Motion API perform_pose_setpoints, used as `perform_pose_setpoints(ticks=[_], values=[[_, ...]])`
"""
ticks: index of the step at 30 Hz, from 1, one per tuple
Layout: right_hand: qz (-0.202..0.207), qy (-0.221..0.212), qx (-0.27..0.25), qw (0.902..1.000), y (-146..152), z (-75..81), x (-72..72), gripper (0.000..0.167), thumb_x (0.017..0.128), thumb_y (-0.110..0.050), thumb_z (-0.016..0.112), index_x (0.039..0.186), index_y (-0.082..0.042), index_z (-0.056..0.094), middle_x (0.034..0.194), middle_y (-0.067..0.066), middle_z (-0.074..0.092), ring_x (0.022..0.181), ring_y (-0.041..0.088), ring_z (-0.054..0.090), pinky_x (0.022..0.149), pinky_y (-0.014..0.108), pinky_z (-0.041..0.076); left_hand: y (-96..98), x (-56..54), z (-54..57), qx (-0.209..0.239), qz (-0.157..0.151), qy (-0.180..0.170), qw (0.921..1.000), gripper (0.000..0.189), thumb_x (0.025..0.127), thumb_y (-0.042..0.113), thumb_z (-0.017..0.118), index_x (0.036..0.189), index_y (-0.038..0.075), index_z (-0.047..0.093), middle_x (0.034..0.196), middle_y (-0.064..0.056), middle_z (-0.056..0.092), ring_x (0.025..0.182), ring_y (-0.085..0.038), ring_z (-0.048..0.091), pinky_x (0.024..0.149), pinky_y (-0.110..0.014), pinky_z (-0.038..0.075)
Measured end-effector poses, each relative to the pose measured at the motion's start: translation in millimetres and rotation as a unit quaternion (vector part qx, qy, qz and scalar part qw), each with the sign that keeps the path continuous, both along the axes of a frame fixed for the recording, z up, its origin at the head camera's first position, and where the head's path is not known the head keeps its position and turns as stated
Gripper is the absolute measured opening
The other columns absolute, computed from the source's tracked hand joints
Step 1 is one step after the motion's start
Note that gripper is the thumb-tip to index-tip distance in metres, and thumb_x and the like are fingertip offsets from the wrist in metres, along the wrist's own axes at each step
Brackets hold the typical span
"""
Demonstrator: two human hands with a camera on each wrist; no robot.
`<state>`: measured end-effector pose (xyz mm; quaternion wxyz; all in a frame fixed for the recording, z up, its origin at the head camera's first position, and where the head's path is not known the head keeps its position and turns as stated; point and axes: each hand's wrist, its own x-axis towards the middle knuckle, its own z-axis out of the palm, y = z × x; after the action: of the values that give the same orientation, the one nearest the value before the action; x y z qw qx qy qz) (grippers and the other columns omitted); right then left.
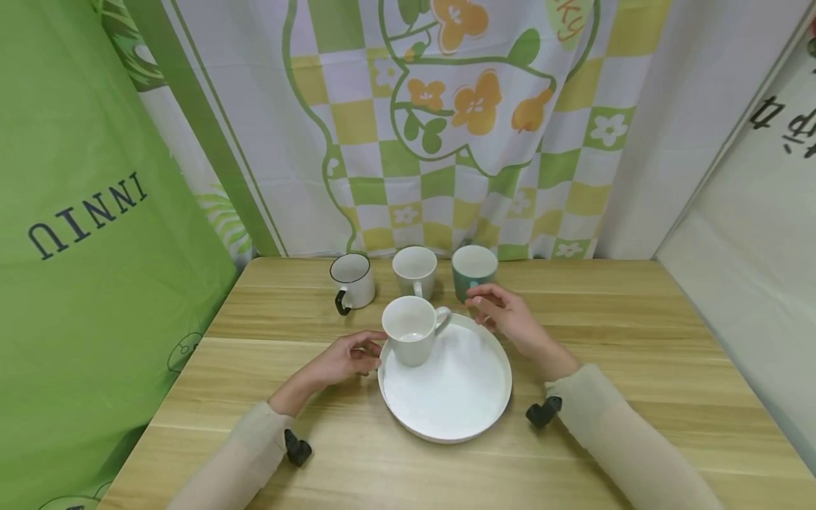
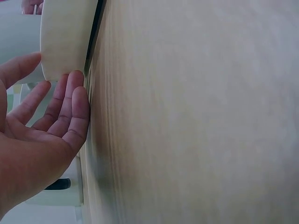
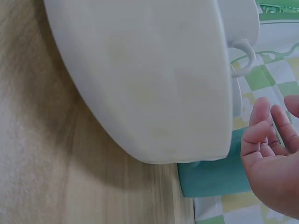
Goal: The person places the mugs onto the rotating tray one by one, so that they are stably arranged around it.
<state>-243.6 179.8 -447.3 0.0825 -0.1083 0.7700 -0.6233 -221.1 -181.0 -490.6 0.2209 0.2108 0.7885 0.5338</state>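
Observation:
A round white tray [image 1: 455, 400] lies on the table, and a white mug [image 1: 411, 343] stands upright at its left back, handle to the right. My left hand [image 1: 344, 360] is at the tray's left side; in the left wrist view its fingertips [image 2: 76, 78] are right at the tray wall [image 2: 65, 42], fingers loosely bent. My right hand [image 1: 510, 322] hovers beyond the tray's back right rim, near the teal mug [image 1: 463, 282]. Its fingers are relaxed and hold nothing, as the right wrist view shows the hand [image 3: 275, 158] apart from the tray wall [image 3: 163, 93].
Behind the tray, a white mug with a black rim and handle [image 1: 357, 287] stands at left, with another white mug [image 1: 411, 275] between it and the teal one. A patterned curtain [image 1: 446, 177] hangs along the table's back edge. Green cloth [image 1: 115, 283] hangs at left.

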Motion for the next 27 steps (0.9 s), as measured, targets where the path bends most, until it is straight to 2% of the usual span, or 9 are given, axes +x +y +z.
perform_pose_setpoints(ticks=[10, 16, 27], values=[[-0.035, -0.005, -0.029, 0.999, 7, 3.4, -4.8, 0.038, 0.104, -0.026, 0.054, 0.131, 0.001, 0.054, 0.11, 0.009, 0.067, 0.074, 0.011, 0.059, 0.062, 0.023, 0.045, -0.4, 2.2, 1.1, 0.004, 0.002, -0.003, 1.0, 0.052, 0.095, 0.011, 0.067, 0.142, 0.002, 0.049, 0.124, -0.029, 0.06, 0.099, -0.018, 0.065, 0.08, -0.029, 0.056], [-0.049, -0.012, -0.025, 0.9984, 11, 0.6, -8.6, 0.037, 0.104, -0.027, 0.055, 0.13, 0.0, 0.054, 0.108, 0.008, 0.068, 0.074, 0.011, 0.059, 0.061, 0.024, 0.045, -2.1, 1.9, -0.1, 0.01, 0.0, -0.009, 0.9999, 0.05, 0.094, 0.013, 0.069, 0.139, 0.002, 0.05, 0.125, -0.027, 0.06, 0.099, -0.017, 0.064, 0.079, -0.029, 0.056], [-0.069, -0.009, -0.021, 0.9973, 17, -6.8, -14.5, 0.038, 0.104, -0.028, 0.055, 0.13, 0.0, 0.054, 0.099, -0.004, 0.069, 0.074, 0.012, 0.062, 0.059, 0.023, 0.046, -2.2, 1.8, 1.8, 0.004, -0.006, -0.007, 1.0, 0.055, 0.096, 0.014, 0.067, 0.145, 0.003, 0.047, 0.128, -0.027, 0.06, 0.103, -0.019, 0.064, 0.08, -0.03, 0.056]])
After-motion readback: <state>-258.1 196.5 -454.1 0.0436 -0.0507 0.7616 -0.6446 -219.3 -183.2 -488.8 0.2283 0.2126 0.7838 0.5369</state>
